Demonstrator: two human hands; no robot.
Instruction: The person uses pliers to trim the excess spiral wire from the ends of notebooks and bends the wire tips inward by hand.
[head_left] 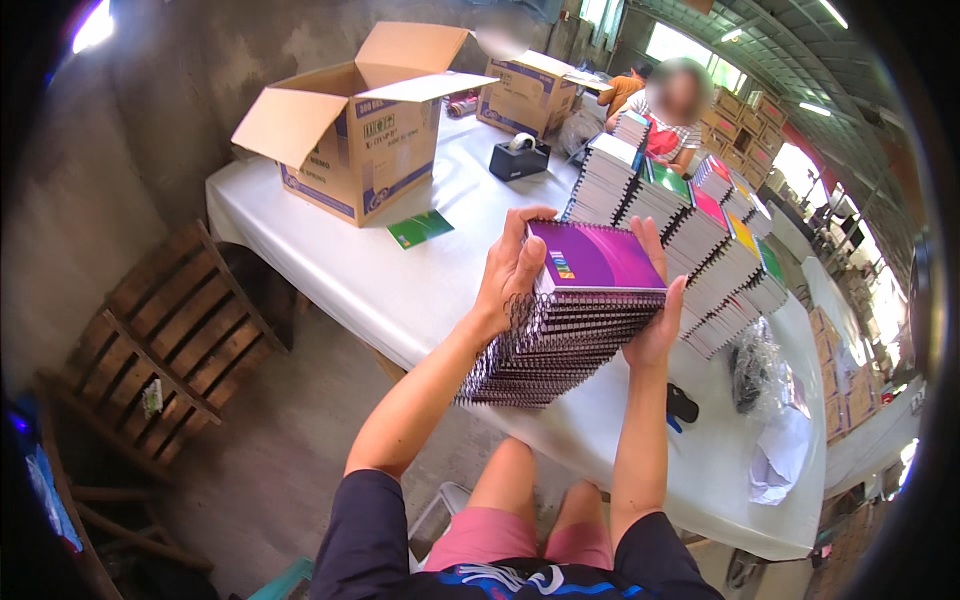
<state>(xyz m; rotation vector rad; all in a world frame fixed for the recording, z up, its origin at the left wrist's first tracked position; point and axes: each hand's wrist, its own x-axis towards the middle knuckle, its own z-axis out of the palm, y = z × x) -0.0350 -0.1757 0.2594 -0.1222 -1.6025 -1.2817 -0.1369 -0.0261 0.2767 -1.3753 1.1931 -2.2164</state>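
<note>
A tall stack of spiral notebooks (590, 262) with a purple cover on top stands near the front edge of the white-covered table (340, 270). My left hand (512, 272) presses against its left side, with the thumb near the top cover. On the right side, my right hand (655, 318) lies along the stack, fingers pointing up past the top corner. Both palms face inward with the notebooks between them. Just behind, several more notebook stacks (668, 222) stand in rows, with green, pink and yellow covers.
An open cardboard box (385, 160) stands at the far left, near a green notebook cover (420, 229) and a black tape dispenser (519, 158). Clear plastic wrap (757, 370) and a black-and-blue object (682, 404) lie at right. A co-worker (682, 110) is across the table.
</note>
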